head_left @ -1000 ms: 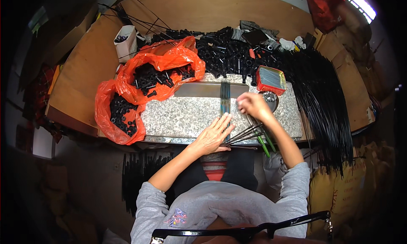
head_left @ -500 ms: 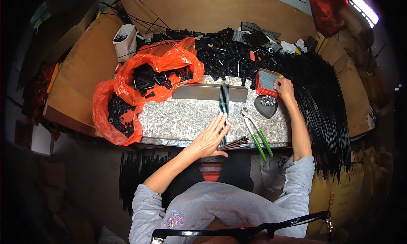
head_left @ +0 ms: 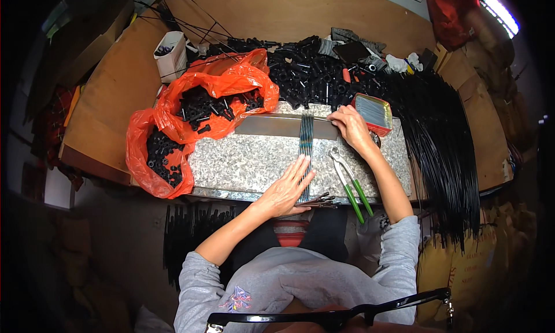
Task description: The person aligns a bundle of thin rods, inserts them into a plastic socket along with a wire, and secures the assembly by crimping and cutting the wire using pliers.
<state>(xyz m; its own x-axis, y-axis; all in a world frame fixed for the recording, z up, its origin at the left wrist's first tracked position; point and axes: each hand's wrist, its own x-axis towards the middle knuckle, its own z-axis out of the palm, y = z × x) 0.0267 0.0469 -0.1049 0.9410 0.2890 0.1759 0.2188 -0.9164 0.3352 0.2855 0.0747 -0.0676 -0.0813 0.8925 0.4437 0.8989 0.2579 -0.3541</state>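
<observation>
While the person's grey sleeves (head_left: 399, 258) fill the near edge of the view, the left hand (head_left: 287, 188) lies flat and spread on the speckled metal work slab (head_left: 243, 165), fingers out, pinning the near end of a row of thin dark rods (head_left: 306, 145) that runs straight away from the body. The hand grips nothing; it only presses down. The rods' near tips stick out past the slab's front edge just beside that hand. To the right of the rods, apart from them, green-handled pliers (head_left: 350, 185) lie untouched on the slab. Farther up, the right hand (head_left: 352, 127) rests with loosely curled fingers at the right end of a flat grey metal bar (head_left: 277, 126) that crosses the rods' far part; whether it pinches the bar or just touches it, I cannot tell. Right behind that hand stands a small red-rimmed box (head_left: 373, 110).

Doing this step well seems to call for an even, flat press of the left palm so the rods stay side by side, and for the bar to sit square across them.

Beyond lie orange plastic bags (head_left: 214, 96) of small black parts, a heap of black fittings (head_left: 312, 72), a white cup (head_left: 171, 58), and a thick sheaf of long black rods (head_left: 439, 142) draped off the bench to the right.
</observation>
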